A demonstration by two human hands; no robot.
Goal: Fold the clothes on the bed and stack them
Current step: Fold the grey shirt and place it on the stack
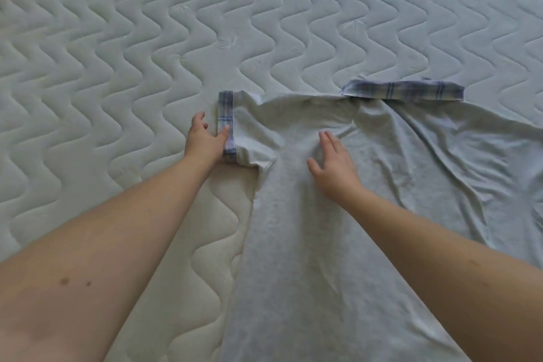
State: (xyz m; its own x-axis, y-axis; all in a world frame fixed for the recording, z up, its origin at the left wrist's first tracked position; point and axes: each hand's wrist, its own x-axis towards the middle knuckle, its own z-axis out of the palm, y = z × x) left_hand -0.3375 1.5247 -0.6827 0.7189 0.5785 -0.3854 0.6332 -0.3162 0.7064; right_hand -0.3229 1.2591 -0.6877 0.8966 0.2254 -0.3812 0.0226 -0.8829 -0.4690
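Observation:
A light grey shirt (308, 244) lies spread on the bed, its body running from the near edge to the middle, wrinkled on the right. Its left short sleeve ends in a blue plaid cuff (225, 114). A blue plaid collar (402, 90) lies at the far right. My left hand (202, 141) is at the left sleeve, thumb on the plaid cuff and fingers curled beside its edge. My right hand (335, 161) lies flat on the grey fabric just below the shoulder, fingers straight and spread.
The bed is a white quilted mattress (117, 53) with a wavy stitch pattern, filling the whole view. Bare mattress stretches to the left of the shirt and beyond it. No other clothes are in view.

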